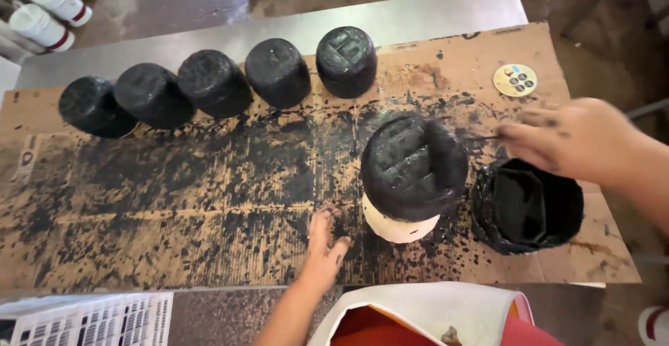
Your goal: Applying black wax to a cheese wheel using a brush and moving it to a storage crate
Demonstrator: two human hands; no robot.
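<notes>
A thin brush, pinched in the right hand (582,140), is applied to the half-blackened pot (412,172); the open left hand (324,245) rests flat on the cardboard (174,206), and the bare lower band likely calls for coating next.

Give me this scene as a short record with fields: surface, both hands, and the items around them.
Surface: paint-spattered brown cardboard sheet on a metal table
Left hand: flat on the cardboard, beside the half-painted upturned pot
Right hand: holds a thin brush, blurred
Paint: black-coated open tub
Row: five black-painted pots
</notes>
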